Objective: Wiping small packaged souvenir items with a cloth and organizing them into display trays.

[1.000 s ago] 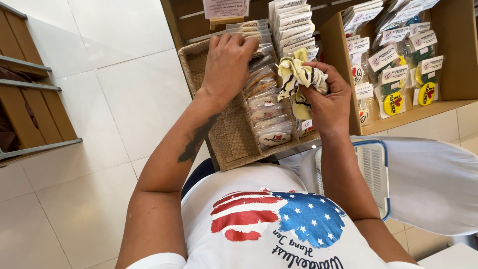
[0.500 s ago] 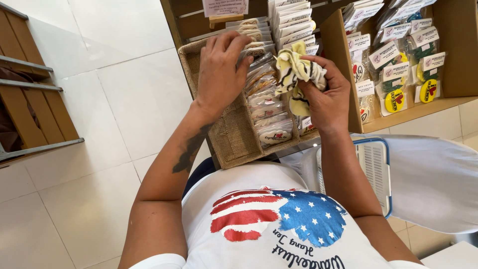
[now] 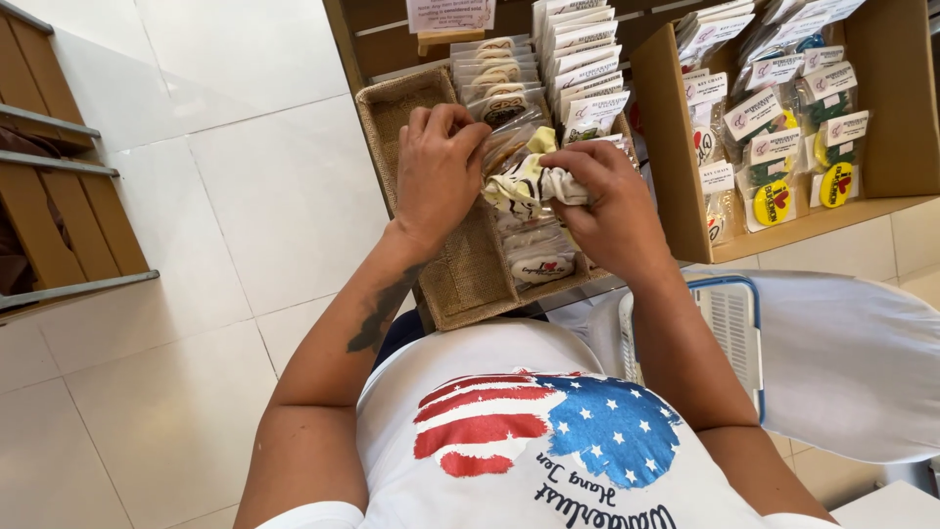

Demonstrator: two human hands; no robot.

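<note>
A: Between the 2 hands, what is being held?

B: A small clear packet [image 3: 529, 186] with a cream and dark printed piece inside. The right hand [image 3: 607, 211] pinches its right end between thumb and fingers; the left hand [image 3: 441, 171] is curled, fingertips closed on the packet's left edge and the packets just behind it.

A: How would it handle?

B: Light and soft, I'd judge, with a slick, crinkly wrapper (likely to slide in a loose grip). Taking it by the edges, as both hands do, looks safest.

A: And under the hands?

B: A burlap-lined tray [image 3: 470, 274] holding a row of similar packets [image 3: 539, 260], with bare lining below the left hand. Beyond the right hand stands a cardboard box [image 3: 881, 118] of carded key chains [image 3: 774, 201]. Left of the left hand lies pale tiled floor [image 3: 245, 196], and further left a slatted wooden bench [image 3: 59, 225].
</note>
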